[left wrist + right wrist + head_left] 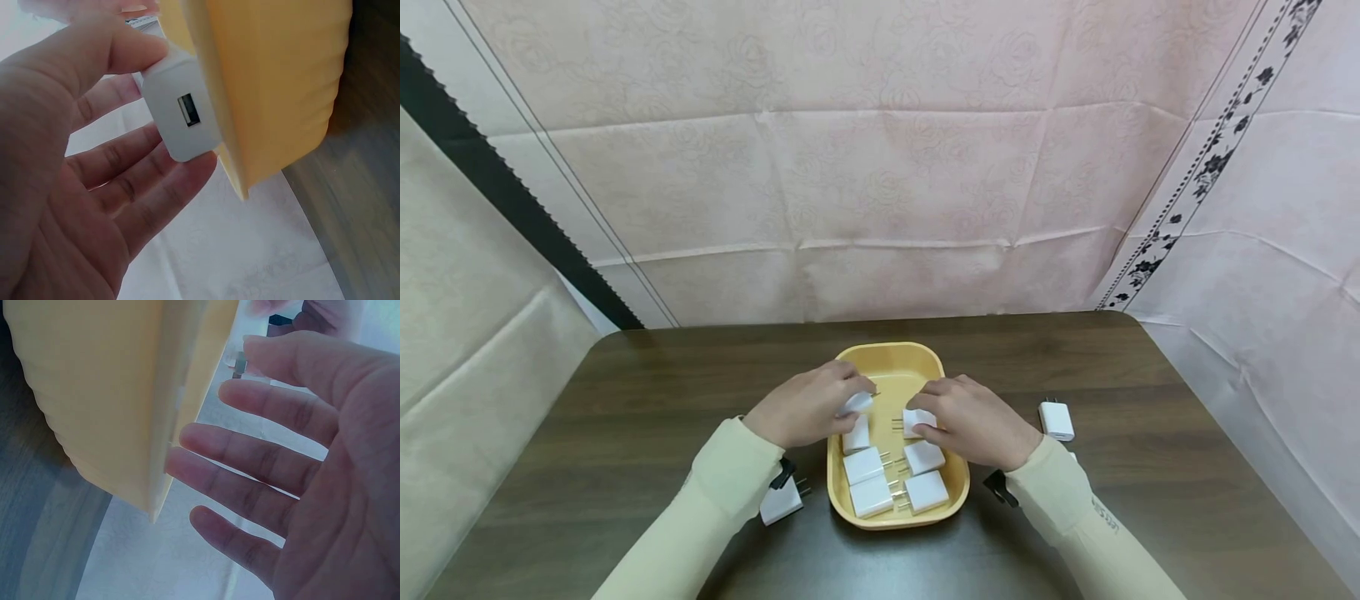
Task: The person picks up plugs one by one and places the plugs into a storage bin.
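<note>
A white USB charger (172,103) is pinched between the thumb and fingers of my left hand (812,406), at the left rim of a yellow tray (891,358). Its USB port faces the left wrist camera. My right hand (977,421) reaches over the tray's right rim, fingers extended in the right wrist view with nothing gripped. Right by its fingertips lies another charger (914,423), prongs pointing left. Nearer me in the tray, more white chargers (871,496) lie in two columns, their prongs facing inward.
Left of the tray, a charger (781,502) lies on the brown wooden table (647,417) beside my left wrist. Another charger (1057,420) is on the right, with a further white piece partly hidden by my right sleeve. Pale patterned cloth (895,183) hangs behind the table.
</note>
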Demonstrator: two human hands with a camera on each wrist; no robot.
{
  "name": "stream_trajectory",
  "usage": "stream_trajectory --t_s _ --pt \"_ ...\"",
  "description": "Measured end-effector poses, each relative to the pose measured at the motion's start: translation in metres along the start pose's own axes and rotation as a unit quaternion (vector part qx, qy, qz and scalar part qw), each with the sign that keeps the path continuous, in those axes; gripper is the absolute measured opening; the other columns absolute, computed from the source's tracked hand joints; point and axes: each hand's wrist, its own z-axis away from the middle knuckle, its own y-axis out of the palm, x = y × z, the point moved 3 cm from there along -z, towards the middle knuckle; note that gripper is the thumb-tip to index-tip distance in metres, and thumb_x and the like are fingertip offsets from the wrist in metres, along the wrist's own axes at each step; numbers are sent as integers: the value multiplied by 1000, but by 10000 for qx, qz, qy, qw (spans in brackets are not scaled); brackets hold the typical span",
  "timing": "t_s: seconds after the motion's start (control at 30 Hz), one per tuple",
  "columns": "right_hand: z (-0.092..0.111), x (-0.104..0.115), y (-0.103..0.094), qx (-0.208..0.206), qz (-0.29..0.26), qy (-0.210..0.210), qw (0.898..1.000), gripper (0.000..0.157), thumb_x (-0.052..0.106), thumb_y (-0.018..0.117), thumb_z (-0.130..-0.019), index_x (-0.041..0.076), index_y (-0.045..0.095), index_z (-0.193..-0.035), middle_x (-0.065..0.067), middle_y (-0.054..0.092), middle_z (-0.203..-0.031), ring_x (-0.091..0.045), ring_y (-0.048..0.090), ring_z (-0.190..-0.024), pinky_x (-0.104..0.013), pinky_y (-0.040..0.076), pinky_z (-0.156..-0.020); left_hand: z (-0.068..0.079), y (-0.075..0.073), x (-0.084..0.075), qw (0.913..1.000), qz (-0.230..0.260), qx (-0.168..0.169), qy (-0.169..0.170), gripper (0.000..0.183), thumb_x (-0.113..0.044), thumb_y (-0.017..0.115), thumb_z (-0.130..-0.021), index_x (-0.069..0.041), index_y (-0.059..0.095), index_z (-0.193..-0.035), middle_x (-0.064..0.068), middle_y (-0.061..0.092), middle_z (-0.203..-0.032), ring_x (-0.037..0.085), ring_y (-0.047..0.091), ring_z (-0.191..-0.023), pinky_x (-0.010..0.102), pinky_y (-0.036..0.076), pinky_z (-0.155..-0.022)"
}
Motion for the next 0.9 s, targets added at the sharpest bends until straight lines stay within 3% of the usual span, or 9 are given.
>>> stream_trajectory --t_s 0.2,0.57,0.9 --pt "0 0 0 8 40 5 10000 26 28 75 -92 13 75 -114 -1 75 -109 -15 69 -99 -41 55 -96 -8 3 -2 9998 -98 116 145 35 -16 76 -89 -15 70 -124 9 67 -122 15 63 -97 31 59 -84" --pt "0 0 1 -1 24 -13 10000 27 29 75 -93 13 75 -115 -1 75 -110 -15 69 -100 -41 54 -97 -14 10 0 9988 -132 470 24 36 -17 76 -91 -17 69 -127 11 66 -127 18 66 -104 35 59 -91" --pt "0 0 2 10 29 4 10000 27 29 75 -92 13 75 -114 -1 74 -110 -15 69 -99 -41 54 -97 -20 14 2 9976 -284 600 213 34 -16 76 -90 -15 70 -124 11 67 -124 21 67 -106 36 59 -90"
